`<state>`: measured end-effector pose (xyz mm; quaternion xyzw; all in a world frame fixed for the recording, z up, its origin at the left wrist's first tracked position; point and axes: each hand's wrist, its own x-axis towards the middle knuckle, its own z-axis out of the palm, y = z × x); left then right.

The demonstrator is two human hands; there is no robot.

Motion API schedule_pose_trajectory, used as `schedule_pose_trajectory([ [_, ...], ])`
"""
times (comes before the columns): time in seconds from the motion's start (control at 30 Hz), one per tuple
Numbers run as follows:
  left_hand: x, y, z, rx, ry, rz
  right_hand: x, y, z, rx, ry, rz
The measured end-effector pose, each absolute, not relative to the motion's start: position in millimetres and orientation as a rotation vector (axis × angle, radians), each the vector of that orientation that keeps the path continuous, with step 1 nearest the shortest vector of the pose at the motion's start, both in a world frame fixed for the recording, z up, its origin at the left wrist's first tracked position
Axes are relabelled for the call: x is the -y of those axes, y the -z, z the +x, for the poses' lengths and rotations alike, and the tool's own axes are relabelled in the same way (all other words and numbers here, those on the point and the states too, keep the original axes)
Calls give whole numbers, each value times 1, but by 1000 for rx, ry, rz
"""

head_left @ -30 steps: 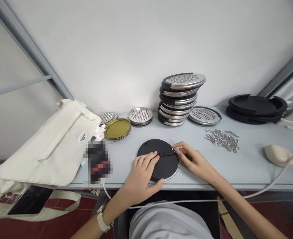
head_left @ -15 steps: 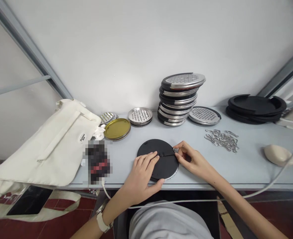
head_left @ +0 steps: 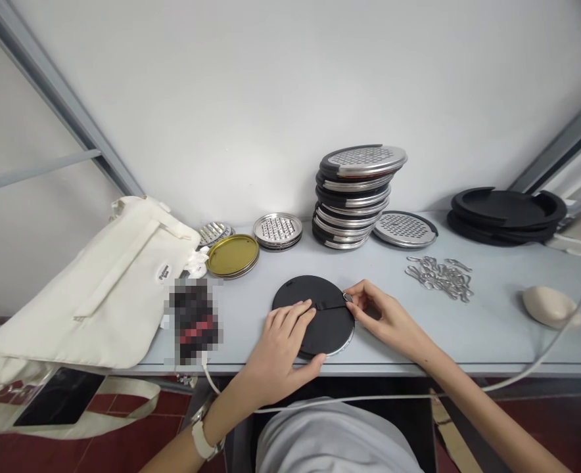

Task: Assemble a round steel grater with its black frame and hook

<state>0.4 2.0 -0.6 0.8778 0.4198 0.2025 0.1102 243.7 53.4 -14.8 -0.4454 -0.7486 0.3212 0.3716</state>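
Observation:
A round black disc (head_left: pixel 320 326) with a thin metal rim lies flat on the pale table (head_left: pixel 251 348), near its front edge. My left hand (head_left: pixel 283 345) rests on the disc, fingers spread and pressing on it. A short black strap (head_left: pixel 330 305) runs across the disc's upper part. My right hand (head_left: pixel 379 315) is at the disc's right edge. Its thumb and forefinger pinch a small metal fitting (head_left: pixel 348 297) at the strap's end.
Behind the disc stand a leaning stack of steel-and-black graters (head_left: pixel 352 197) and a gold-coloured lid (head_left: pixel 232 256). Loose metal hooks (head_left: pixel 438 277) lie to the right, with stacked black rings (head_left: pixel 507 217) beyond. A canvas bag (head_left: pixel 93 295) lies at left.
My right thumb and forefinger have closed in on the metal fitting at the strap's end. My left hand and the disc have stayed in place.

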Motion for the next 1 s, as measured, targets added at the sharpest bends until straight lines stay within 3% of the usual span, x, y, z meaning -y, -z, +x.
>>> schedule_pose_trajectory([
  [1.0,-2,1,1,-1240,-595,2571,-53,13,244,1833,-1032,-1138],
])
